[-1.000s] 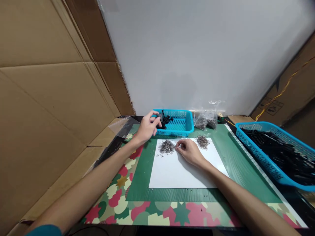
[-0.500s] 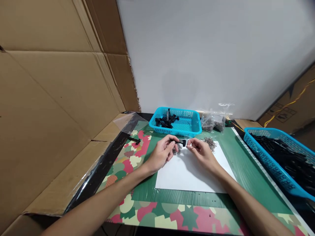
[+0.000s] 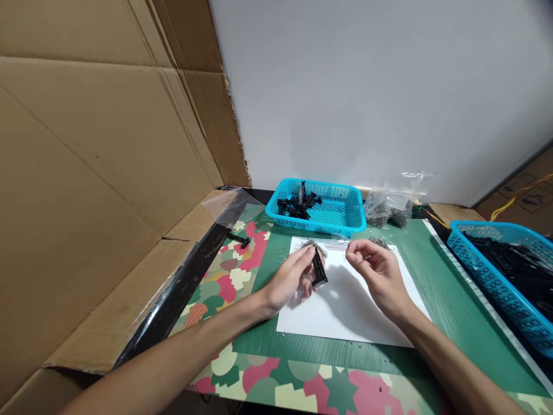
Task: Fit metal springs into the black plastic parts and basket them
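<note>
My left hand is closed around a black plastic part, held tilted above the white paper. To its right, my right hand has thumb and forefinger pinched together, apart from the black part. A thin wire piece shows faintly at those fingertips; its exact shape is too small to tell. Just behind my left fingers lies a pile of small metal wire pieces. A second pile is partly hidden behind my right hand.
At the back, a blue basket holds several black parts. Bags of small metal pieces stand beside it. Another blue basket, full of black parts, is at right. One black part lies left; a cardboard wall borders that side.
My left hand has turned the black part from roughly level to pointing down toward me. My right hand has drawn away to the right. The view has shifted slightly.
</note>
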Tool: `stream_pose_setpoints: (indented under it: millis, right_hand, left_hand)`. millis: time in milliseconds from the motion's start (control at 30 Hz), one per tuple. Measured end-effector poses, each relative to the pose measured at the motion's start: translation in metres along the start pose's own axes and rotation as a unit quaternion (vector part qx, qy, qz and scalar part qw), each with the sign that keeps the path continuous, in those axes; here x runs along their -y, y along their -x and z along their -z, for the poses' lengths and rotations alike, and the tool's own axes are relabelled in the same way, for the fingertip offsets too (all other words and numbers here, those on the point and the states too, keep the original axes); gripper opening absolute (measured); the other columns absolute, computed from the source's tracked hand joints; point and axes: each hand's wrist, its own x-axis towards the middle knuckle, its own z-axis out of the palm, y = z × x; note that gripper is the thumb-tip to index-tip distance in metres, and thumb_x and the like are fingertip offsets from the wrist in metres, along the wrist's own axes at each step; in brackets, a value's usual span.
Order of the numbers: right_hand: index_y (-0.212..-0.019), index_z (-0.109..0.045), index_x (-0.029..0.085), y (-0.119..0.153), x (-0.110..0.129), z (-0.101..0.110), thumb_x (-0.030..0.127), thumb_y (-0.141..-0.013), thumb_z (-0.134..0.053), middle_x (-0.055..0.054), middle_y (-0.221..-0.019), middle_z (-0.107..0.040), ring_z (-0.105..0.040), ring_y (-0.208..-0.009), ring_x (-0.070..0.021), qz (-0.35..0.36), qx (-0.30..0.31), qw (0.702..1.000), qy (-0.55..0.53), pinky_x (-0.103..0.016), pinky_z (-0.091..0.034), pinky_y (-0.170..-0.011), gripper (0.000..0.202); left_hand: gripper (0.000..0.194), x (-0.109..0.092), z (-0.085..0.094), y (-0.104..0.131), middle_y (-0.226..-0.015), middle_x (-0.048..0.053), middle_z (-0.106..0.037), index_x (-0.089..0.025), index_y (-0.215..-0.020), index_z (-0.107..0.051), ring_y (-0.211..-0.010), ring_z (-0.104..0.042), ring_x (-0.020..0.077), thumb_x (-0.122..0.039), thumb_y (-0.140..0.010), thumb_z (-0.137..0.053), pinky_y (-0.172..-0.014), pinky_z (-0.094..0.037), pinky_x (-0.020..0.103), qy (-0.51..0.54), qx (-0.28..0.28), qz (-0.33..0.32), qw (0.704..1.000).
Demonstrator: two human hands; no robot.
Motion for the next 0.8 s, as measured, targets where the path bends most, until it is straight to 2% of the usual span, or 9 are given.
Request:
stream_pose_setpoints:
  millis: [67, 133, 267, 367, 433, 600, 700, 800]
  right_hand:
    - [-0.088, -0.069, 0.021, 0.001, 0.002, -0.002, 0.042, -0.095, -0.073, 0.001, -0.075, -0.054, -0.045, -0.067, -0.0141, -0.003, 0.007, 1.000, -0.007, -0.028, -0.035, -0.060, 0.022]
    - [-0.086, -0.069, 0.021, 0.002, 0.003, -0.006, 0.042, -0.095, -0.073, 0.000, -0.074, -0.055, -0.046, -0.067, -0.0143, -0.006, 0.022, 1.000, -0.008, -0.028, -0.036, -0.061, 0.024]
    - [-0.083, -0.067, 0.021, 0.004, 0.005, -0.011, 0.044, -0.097, -0.070, -0.001, -0.073, -0.057, -0.050, -0.069, -0.0159, -0.017, 0.057, 0.998, -0.022, -0.029, -0.041, -0.065, 0.027]
    - [-0.083, -0.065, 0.021, 0.004, 0.002, -0.010, 0.044, -0.096, -0.071, 0.000, -0.073, -0.054, -0.050, -0.070, -0.0162, -0.026, 0.058, 0.997, -0.042, -0.029, -0.041, -0.067, 0.028]
    - [-0.083, -0.065, 0.021, 0.003, -0.002, -0.007, 0.044, -0.096, -0.073, 0.001, -0.072, -0.051, -0.045, -0.069, -0.0152, -0.032, 0.051, 0.997, -0.055, -0.029, -0.038, -0.066, 0.028]
    - [-0.083, -0.065, 0.021, 0.002, -0.008, -0.003, 0.052, -0.092, -0.075, 0.001, -0.074, -0.047, -0.039, -0.068, -0.0153, -0.059, 0.048, 0.995, -0.071, -0.030, -0.035, -0.064, 0.034]
    - [-0.082, -0.065, 0.021, 0.003, -0.008, -0.006, 0.050, -0.089, -0.078, 0.001, -0.075, -0.049, -0.041, -0.069, -0.0153, -0.073, 0.056, 0.991, -0.095, -0.030, -0.036, -0.067, 0.033]
    - [-0.084, -0.067, 0.022, 0.006, -0.010, -0.011, 0.045, -0.091, -0.078, 0.001, -0.077, -0.053, -0.045, -0.073, -0.0153, -0.091, 0.077, 0.984, -0.132, -0.029, -0.039, -0.072, 0.027]
  left_hand:
    - [0.041, 0.001, -0.002, 0.003, -0.081, 0.001, -0.067, -0.021, -0.107, -0.052, -0.047, -0.066, 0.0151, -0.062, -0.100, -0.056, -0.032, -0.042, 0.019, 0.057, 0.057, 0.039, 0.996]
    - [0.036, 0.001, -0.004, 0.005, -0.087, 0.003, -0.071, -0.023, -0.109, -0.048, -0.047, -0.068, 0.0162, -0.057, -0.101, -0.058, -0.031, -0.043, 0.019, 0.106, 0.090, 0.064, 0.988]
    - [0.034, 0.000, -0.008, 0.006, -0.089, 0.003, -0.070, -0.017, -0.107, -0.057, -0.047, -0.065, 0.0100, -0.046, -0.096, -0.071, -0.034, -0.046, 0.016, 0.127, 0.071, 0.067, 0.987]
    - [0.037, -0.002, -0.009, 0.004, -0.098, 0.007, -0.071, -0.012, -0.109, -0.065, -0.059, -0.070, 0.0111, -0.038, -0.089, -0.082, -0.044, -0.055, 0.018, 0.103, 0.051, 0.040, 0.993]
    - [0.041, -0.003, -0.008, 0.003, -0.102, 0.008, -0.071, -0.011, -0.111, -0.066, -0.063, -0.071, 0.0119, -0.039, -0.086, -0.085, -0.048, -0.057, 0.020, 0.090, 0.044, 0.023, 0.995]
    - [0.040, -0.001, -0.007, 0.005, -0.084, 0.003, -0.070, -0.016, -0.099, -0.059, -0.047, -0.057, 0.0057, -0.053, -0.093, -0.075, -0.039, -0.040, 0.016, 0.062, 0.047, 0.033, 0.996]
    - [0.043, 0.001, -0.010, 0.008, -0.075, -0.003, -0.065, -0.021, -0.103, -0.053, -0.037, -0.045, 0.0035, -0.060, -0.095, -0.069, -0.035, -0.031, 0.016, 0.050, 0.066, 0.033, 0.996]
    - [0.045, 0.004, -0.013, 0.010, -0.071, -0.007, -0.056, -0.022, -0.108, -0.051, -0.037, -0.032, 0.0015, -0.062, -0.095, -0.067, -0.034, -0.020, 0.015, 0.028, 0.072, 0.037, 0.996]
